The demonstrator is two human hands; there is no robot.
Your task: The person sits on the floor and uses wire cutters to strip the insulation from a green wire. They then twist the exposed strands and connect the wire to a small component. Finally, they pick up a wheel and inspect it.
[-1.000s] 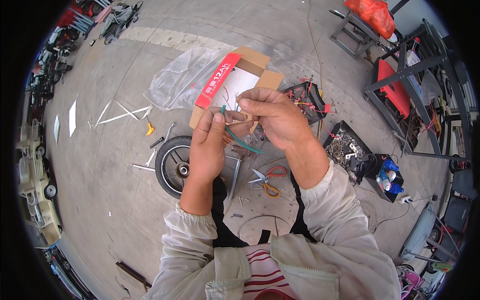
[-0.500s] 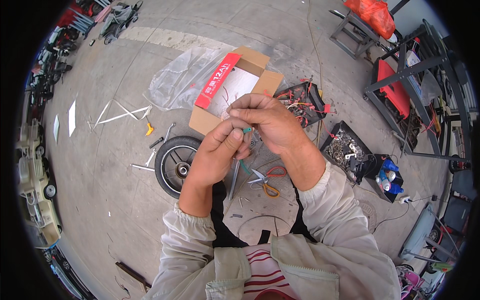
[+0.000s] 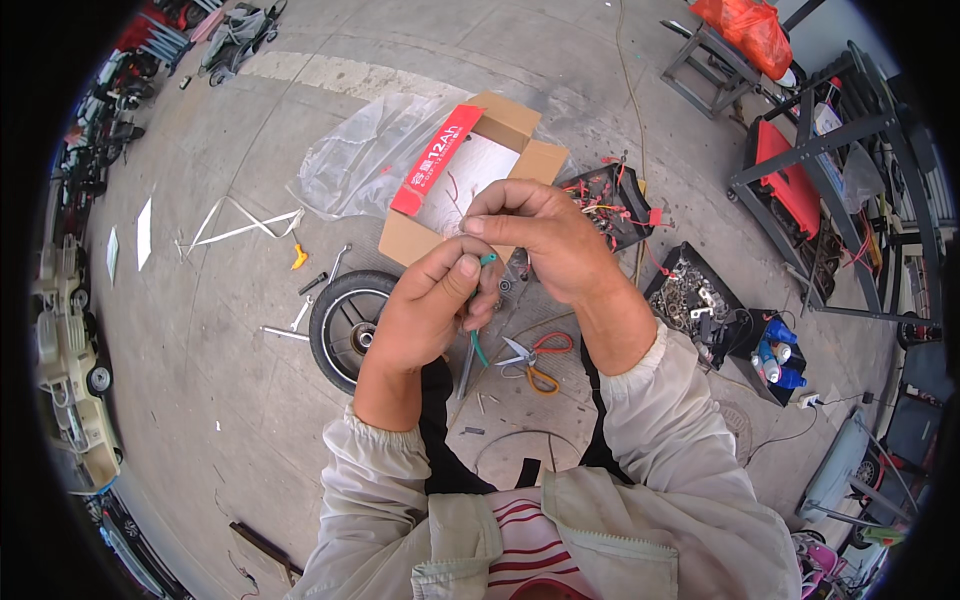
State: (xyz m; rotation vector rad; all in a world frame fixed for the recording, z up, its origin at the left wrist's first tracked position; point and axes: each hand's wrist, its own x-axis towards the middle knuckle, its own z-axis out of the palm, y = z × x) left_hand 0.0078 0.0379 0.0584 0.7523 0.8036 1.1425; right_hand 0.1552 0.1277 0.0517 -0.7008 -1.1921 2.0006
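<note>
My left hand (image 3: 432, 298) is closed, thumb against fingers, around a thin green wire or sleeve (image 3: 478, 349). One end pokes out above the thumb, and the other hangs below the fingers. Just above and to the right, my right hand (image 3: 552, 238) pinches with thumb and forefinger; what lies between those fingertips is too small to make out. Beyond both hands is an open cardboard box (image 3: 400, 240) with a red strip and white lining, where thin reddish wires show. Scissors (image 3: 538, 362) with orange-and-red handles lie on the ground below my hands.
A small black-spoked wheel (image 3: 345, 330) lies at left, near wrenches (image 3: 302, 315) and a yellow-handled tool (image 3: 299, 258). At right are a tray of tangled wires (image 3: 612, 205), a box of metal parts (image 3: 692, 300), spray cans (image 3: 775, 360) and a metal rack (image 3: 800, 150).
My right hand has shifted slightly right, opening a little more gap from the left. The green piece has tilted, its lower end swinging down and left.
</note>
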